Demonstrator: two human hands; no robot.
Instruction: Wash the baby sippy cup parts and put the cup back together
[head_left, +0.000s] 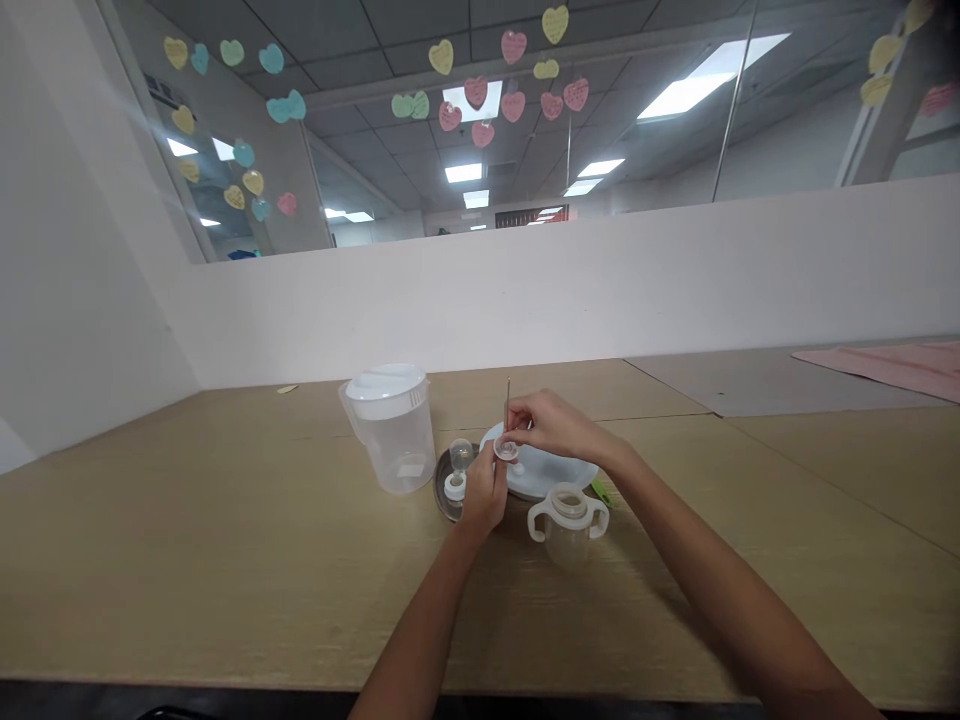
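Between the fingers of my left hand is a small clear bottle nipple, its round open side facing up. My right hand pinches a thin stick, upright over the nipple; its lower end is hidden by my fingers. Just in front of my hands stands a clear baby bottle with two white handles and an open top. A dark round bowl, left of my left hand, holds a clear dome cap and a white ring collar. Under my right hand lies a white oval tray.
A clear pitcher with a white lid stands left of the bowl. A green handle pokes out at the tray's right side. Pink cloth lies far right on a grey mat. The white wall bounds the wooden table behind.
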